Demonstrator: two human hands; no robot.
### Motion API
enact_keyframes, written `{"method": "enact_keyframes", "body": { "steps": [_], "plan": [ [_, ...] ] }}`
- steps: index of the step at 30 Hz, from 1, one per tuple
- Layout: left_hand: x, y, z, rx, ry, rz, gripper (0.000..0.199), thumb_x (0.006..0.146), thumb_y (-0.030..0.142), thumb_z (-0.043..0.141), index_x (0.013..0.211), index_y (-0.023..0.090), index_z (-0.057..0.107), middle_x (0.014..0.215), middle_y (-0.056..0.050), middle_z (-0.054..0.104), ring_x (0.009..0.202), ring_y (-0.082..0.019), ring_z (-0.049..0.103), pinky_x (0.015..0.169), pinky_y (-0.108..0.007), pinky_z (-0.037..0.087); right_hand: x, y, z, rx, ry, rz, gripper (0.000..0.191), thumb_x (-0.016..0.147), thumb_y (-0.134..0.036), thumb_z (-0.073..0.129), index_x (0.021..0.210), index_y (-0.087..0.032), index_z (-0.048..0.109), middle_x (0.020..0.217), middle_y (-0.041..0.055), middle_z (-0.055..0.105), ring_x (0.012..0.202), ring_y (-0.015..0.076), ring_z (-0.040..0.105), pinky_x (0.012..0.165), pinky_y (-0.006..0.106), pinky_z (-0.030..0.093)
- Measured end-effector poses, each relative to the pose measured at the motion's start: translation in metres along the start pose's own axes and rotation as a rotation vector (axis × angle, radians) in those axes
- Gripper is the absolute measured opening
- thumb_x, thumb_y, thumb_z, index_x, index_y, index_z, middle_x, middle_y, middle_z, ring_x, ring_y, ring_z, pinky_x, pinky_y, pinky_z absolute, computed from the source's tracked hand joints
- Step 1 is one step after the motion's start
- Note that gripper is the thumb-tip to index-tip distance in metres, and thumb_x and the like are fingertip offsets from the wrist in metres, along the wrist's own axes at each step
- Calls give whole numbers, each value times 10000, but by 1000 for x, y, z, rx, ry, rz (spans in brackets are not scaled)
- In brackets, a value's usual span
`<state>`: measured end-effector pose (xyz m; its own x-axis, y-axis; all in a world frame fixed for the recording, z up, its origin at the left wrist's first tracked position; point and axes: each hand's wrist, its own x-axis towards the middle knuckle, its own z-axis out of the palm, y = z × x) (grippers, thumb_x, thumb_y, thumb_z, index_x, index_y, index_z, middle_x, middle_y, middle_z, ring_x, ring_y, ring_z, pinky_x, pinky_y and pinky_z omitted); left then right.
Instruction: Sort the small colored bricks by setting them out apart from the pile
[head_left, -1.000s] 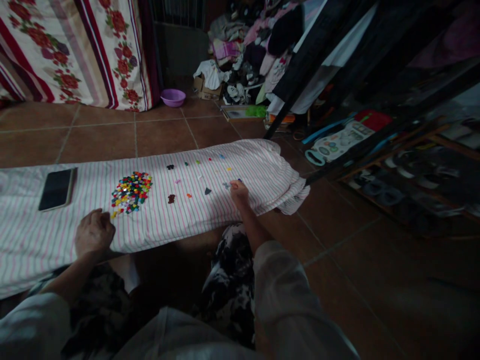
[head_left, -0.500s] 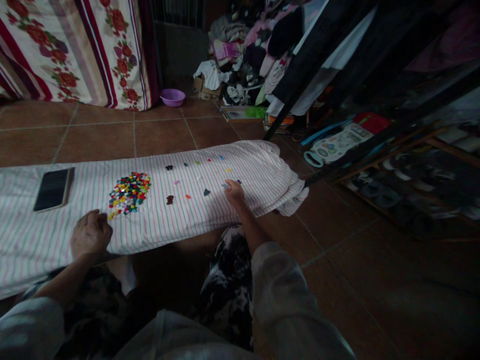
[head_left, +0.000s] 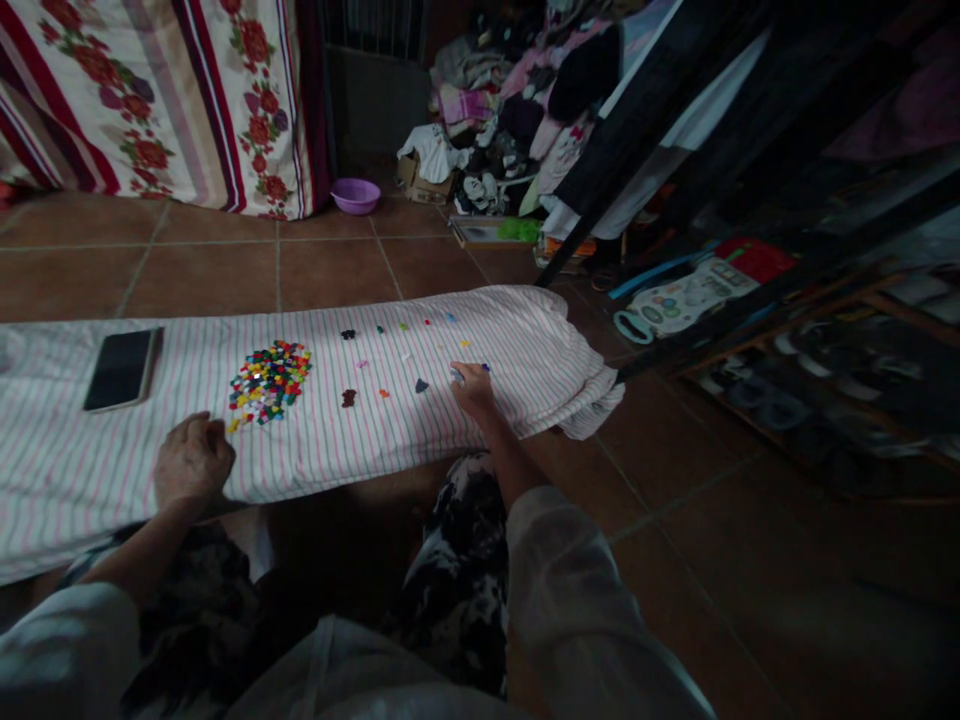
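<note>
My left hand (head_left: 195, 458) rests on the striped cloth (head_left: 300, 470), its fingers curled near the lower left edge of a heap of small multicoloured pieces (head_left: 271, 380); whether anything is in it is hidden. Further right, my right hand (head_left: 472, 384) is over the cloth, with thumb and forefinger at a small greyish piece (head_left: 457, 374). Small groups of pieces sorted by colour lie between heap and right hand: black (head_left: 348, 334), brown (head_left: 349, 398), orange (head_left: 384, 393), pink (head_left: 361, 364) and dark grey (head_left: 421, 385). Yellow (head_left: 465, 343) and blue (head_left: 451, 318) ones lie beyond my right hand.
A phone (head_left: 122, 370) lies on the cloth at the left. On the tiled floor behind stand a purple basin (head_left: 355, 196) and a box (head_left: 427, 182) beside piled clothes. A dark pole (head_left: 577, 245) rises past the cloth's right end, near a shoe rack (head_left: 795, 400).
The view has shifted slightly, so the things on the cloth appear a little further right. My right hand stays at the greyish piece, its fingers slightly more spread. My left hand has hardly moved.
</note>
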<state>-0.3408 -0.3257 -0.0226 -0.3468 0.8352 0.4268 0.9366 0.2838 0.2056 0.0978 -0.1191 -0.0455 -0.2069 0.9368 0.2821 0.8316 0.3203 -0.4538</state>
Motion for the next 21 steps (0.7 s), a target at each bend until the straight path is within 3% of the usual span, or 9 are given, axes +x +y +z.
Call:
{"method": "enact_keyframes", "body": {
  "steps": [10,15,21],
  "plan": [
    [1,-1,1,-57,4,-16,148,829,292,411,849,187,513,1064,-171,663,1000,-287,623,928,-440,483,6,-2,0,26,-50,-2,368,803,-167,510,1103,-128,720,1017,128,664,984,246,566,949,366,427],
    [1,1,-2,-52,-15,-2,168,825,287,393,855,173,513,1066,-205,663,1000,-304,624,919,-463,489,6,-4,3,26,-12,9,335,789,-187,542,1065,-152,729,980,110,666,961,244,556,939,358,433],
    [1,3,-4,-80,-13,-37,119,801,276,428,834,192,506,1068,-162,659,1027,-283,615,938,-448,486,7,-5,5,36,7,26,353,777,-230,570,1077,-125,724,990,125,654,953,253,540,933,372,433]
  ]
}}
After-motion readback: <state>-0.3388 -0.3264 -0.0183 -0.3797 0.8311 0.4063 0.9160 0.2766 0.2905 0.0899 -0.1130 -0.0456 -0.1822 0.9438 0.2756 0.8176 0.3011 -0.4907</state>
